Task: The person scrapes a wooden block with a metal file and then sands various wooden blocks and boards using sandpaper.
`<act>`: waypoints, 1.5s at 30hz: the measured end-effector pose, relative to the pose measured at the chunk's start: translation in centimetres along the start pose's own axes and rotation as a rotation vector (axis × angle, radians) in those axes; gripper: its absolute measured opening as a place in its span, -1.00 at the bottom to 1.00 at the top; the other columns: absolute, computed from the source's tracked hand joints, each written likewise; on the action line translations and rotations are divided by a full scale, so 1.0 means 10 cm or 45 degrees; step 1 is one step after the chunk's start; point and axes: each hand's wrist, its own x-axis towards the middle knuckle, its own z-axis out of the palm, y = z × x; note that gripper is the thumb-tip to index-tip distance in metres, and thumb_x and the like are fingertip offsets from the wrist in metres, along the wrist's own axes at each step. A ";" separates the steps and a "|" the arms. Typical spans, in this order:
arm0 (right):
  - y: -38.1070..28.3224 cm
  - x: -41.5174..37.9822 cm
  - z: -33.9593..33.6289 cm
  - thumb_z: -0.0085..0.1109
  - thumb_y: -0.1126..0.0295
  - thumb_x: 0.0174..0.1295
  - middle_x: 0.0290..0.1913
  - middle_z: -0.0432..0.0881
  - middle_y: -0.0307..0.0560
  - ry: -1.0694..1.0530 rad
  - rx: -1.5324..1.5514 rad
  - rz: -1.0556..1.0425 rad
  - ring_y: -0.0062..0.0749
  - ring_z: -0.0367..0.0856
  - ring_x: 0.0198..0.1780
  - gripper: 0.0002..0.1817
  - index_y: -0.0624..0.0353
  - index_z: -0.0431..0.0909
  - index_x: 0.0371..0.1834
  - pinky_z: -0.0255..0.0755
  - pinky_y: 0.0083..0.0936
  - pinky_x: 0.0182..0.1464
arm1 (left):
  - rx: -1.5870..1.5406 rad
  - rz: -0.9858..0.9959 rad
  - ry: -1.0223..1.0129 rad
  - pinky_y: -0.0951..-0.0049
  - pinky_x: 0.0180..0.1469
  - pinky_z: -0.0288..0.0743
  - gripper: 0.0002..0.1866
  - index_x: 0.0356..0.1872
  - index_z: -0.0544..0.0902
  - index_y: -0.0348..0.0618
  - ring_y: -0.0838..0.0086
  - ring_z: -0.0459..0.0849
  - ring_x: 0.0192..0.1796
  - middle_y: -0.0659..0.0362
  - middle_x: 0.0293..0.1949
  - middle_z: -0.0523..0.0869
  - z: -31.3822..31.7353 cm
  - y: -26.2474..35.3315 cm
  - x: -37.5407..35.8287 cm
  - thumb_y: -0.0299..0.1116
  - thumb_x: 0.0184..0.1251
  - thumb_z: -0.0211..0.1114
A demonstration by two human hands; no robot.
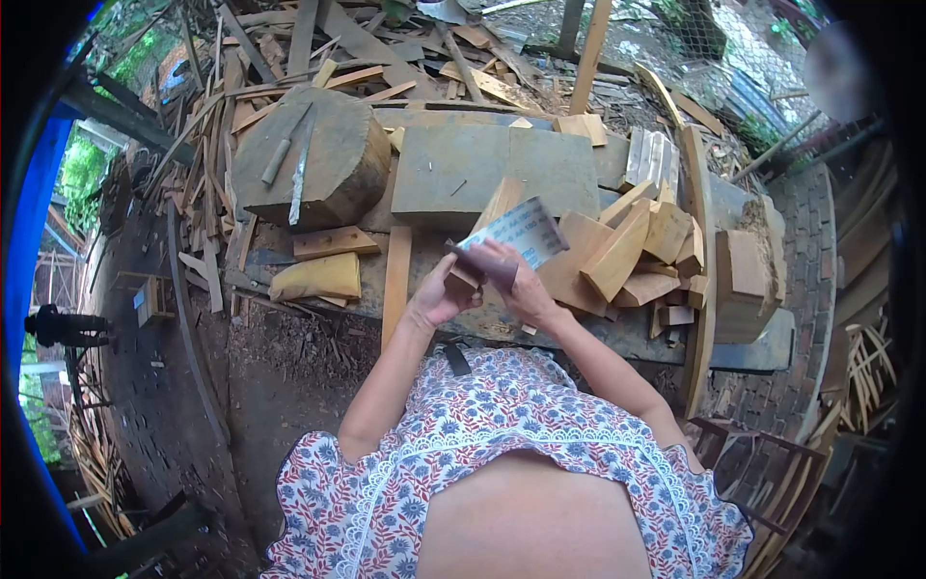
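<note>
Head view: left hand [447, 294] has fingers closed on a small brown block [463, 278], right hand [522, 286] grips a bent sandpaper sheet [533, 238] extending beyond its fingers, wood offcuts [622, 253] piled to their right.

Soft daylight, hands [521, 287] evenly lit, slight softness. Wire mesh [709, 34] beyond-right of them brightest, washed out; floor [174, 425] to their left dim. Strong fisheye bowing, black rim, blurry round patch far right.
</note>
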 end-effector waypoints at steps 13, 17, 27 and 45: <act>0.12 -0.31 -0.74 -0.03 0.42 0.26 0.14 0.46 0.08 0.645 -0.039 0.164 -0.18 0.38 0.22 -0.66 0.24 0.41 0.11 0.21 -0.41 0.22 | -0.928 -0.442 -0.411 0.54 -0.33 0.31 -0.60 0.10 0.28 -0.28 0.54 0.39 -0.42 0.12 -0.22 0.33 0.52 -0.46 0.14 -0.27 0.34 0.05; 0.10 -0.67 -0.48 -0.03 0.59 0.11 0.25 0.36 -0.06 0.271 -0.418 0.057 -0.13 0.24 0.33 -0.53 0.01 0.44 0.13 0.06 -0.16 0.33 | -1.163 -0.547 -0.424 0.52 -0.33 0.31 -0.71 -0.04 0.29 -0.32 0.55 0.41 -0.42 0.15 -0.29 0.31 0.56 -0.57 0.19 -0.33 0.35 0.02; 0.67 -1.58 -1.25 -0.09 0.09 0.34 -0.09 0.57 0.20 1.352 -0.258 1.364 0.01 0.52 -0.07 -0.50 0.40 0.41 0.01 0.34 -0.31 -0.07 | 0.080 -0.439 -0.445 0.49 -0.33 0.41 -0.52 0.25 0.24 -0.10 0.46 0.45 -0.36 0.04 -0.12 0.43 0.89 -0.62 0.56 -0.06 0.44 -0.18; -0.01 -2.02 -1.25 -0.10 0.04 0.34 -0.18 0.58 0.28 1.499 -0.409 1.384 0.01 0.53 -0.17 -0.42 0.53 0.44 -0.09 0.32 -0.27 -0.09 | 2.333 0.347 0.000 0.17 0.11 0.33 -0.42 0.30 0.20 -0.11 -0.05 0.49 0.00 -0.22 -0.10 0.50 0.57 -1.08 1.79 -0.09 0.32 0.04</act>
